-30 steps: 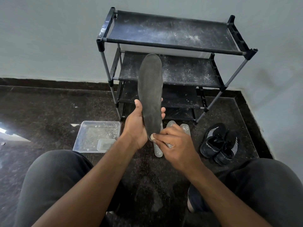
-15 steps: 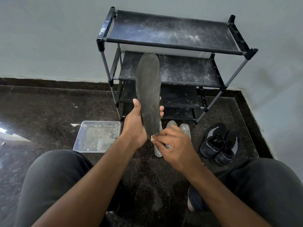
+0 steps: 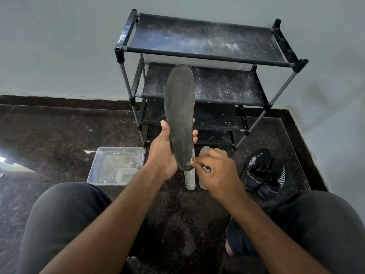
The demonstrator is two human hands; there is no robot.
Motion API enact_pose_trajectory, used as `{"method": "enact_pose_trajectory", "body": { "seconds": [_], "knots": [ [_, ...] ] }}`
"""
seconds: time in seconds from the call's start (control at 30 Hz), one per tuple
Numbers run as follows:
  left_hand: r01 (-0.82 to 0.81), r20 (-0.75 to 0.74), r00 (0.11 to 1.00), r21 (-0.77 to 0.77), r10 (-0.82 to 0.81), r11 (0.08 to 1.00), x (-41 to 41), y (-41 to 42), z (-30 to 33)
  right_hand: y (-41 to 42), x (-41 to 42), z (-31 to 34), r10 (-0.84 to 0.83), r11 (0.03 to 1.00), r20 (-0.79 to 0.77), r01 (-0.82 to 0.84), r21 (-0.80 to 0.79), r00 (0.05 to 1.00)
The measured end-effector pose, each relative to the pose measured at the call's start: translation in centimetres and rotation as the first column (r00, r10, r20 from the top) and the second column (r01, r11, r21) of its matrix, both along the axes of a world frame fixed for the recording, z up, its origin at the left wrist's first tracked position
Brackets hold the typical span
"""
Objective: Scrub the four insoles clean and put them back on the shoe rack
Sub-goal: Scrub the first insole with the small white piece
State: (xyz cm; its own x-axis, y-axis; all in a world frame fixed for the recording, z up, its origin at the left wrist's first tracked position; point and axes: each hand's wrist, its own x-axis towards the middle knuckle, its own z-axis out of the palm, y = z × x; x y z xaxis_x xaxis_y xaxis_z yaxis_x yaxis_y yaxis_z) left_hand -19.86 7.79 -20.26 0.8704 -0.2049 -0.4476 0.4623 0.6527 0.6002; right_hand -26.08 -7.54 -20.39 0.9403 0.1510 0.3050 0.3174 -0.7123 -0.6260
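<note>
Holding almost the same pose as a second ago, the person sits with both knees at the bottom of the frame. The right hand (image 3: pixel 218 171), at centre, has its fingertips pinched together on a small pale scrubbing piece (image 3: pixel 191 161) at the heel of the dark insole (image 3: pixel 180 117). That contact point has barely moved, so the scrubbing looks confined to one stubborn spot and this insole is probably not finished. The left hand (image 3: pixel 165 155) grips the insole's lower half, thumb on the left edge and fingers wrapped behind, keeping it upright. Beyond the hands, two pale insoles (image 3: pixel 190 180) lie on the floor, a clear tray (image 3: pixel 116 165) to their left. The shoe rack (image 3: pixel 207 76) stands farthest, its dusty shelves without insoles.
</note>
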Motion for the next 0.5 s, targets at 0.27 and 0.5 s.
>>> {"method": "enact_pose_trajectory", "body": {
  "seconds": [0.27,0.5],
  "knots": [
    [0.034,-0.008,0.999,0.02,-0.034,0.999,-0.2,-0.2,-0.3,0.8,-0.5,0.1,0.049,0.999,0.02,-0.049,-0.012,0.999],
    [0.037,-0.005,0.999,0.049,-0.037,0.998,-0.2,-0.3,0.0,0.4,-0.4,0.2,-0.003,1.0,0.02,0.004,-0.02,1.0]
  ]
}}
